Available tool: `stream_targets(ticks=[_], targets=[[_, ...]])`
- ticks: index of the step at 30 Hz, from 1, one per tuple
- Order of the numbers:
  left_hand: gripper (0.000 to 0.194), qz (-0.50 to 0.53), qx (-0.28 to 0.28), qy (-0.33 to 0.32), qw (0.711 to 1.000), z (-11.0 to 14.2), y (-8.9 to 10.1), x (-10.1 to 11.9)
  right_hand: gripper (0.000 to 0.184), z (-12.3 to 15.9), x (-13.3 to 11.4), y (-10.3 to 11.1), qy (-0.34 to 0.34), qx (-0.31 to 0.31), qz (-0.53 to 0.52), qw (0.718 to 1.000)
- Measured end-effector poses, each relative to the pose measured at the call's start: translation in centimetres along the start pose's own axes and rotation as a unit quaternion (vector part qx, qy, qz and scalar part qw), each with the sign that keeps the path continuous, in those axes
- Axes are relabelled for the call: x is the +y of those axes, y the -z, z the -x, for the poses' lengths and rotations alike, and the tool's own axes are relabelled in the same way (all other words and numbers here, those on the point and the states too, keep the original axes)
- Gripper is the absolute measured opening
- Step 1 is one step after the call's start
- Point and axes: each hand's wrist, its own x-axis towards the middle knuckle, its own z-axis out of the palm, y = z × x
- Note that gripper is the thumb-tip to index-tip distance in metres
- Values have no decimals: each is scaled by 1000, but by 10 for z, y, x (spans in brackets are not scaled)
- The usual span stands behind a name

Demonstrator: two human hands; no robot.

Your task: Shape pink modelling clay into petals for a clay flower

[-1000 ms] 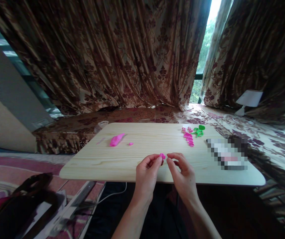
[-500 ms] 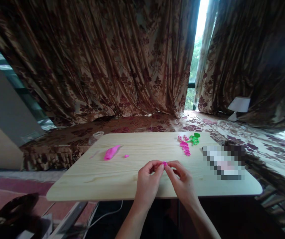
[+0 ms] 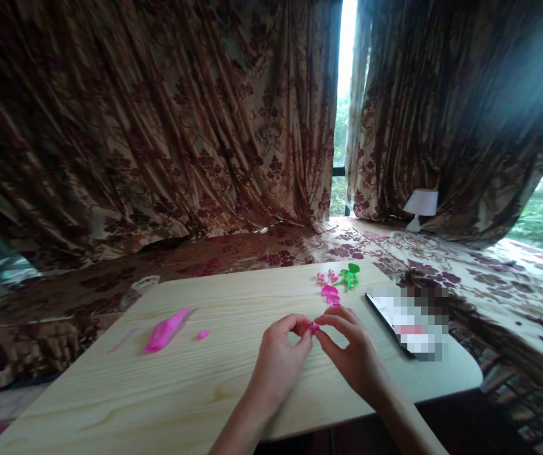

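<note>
Between the fingertips of both hands is a small piece of pink modelling clay, held just above the wooden table. My left hand pinches it from the left, and my right hand from the right; the fingers cover much of it. Just beyond my right hand lie several flattened pink clay petals, partly hidden by the fingers. Beside them are green leaf-like pieces and small pink-and-white clusters. Left of my hands sit a small pink lump and a larger elongated pink clay mass.
The pale wooden table has rounded corners. At its right lies a flat dark-edged device, its face pixelated. A clear plastic container is at the far left edge. Behind are a patterned ledge, a white lamp and long curtains.
The view has turned to the right and tilted, so the table appears shifted left. Both hands stay together on the small pink piece, whose position between the fingertips differs slightly.
</note>
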Motion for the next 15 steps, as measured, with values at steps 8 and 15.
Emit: stream_targets(ticks=[8,15], targets=[[24,88,-52,68,993,-10,-24,-14,7,-1,20,4,-113,39,-117,986],[27,129,-63,109,984,-12,-33,-20,9,5,25,2,-84,52,-98,990]])
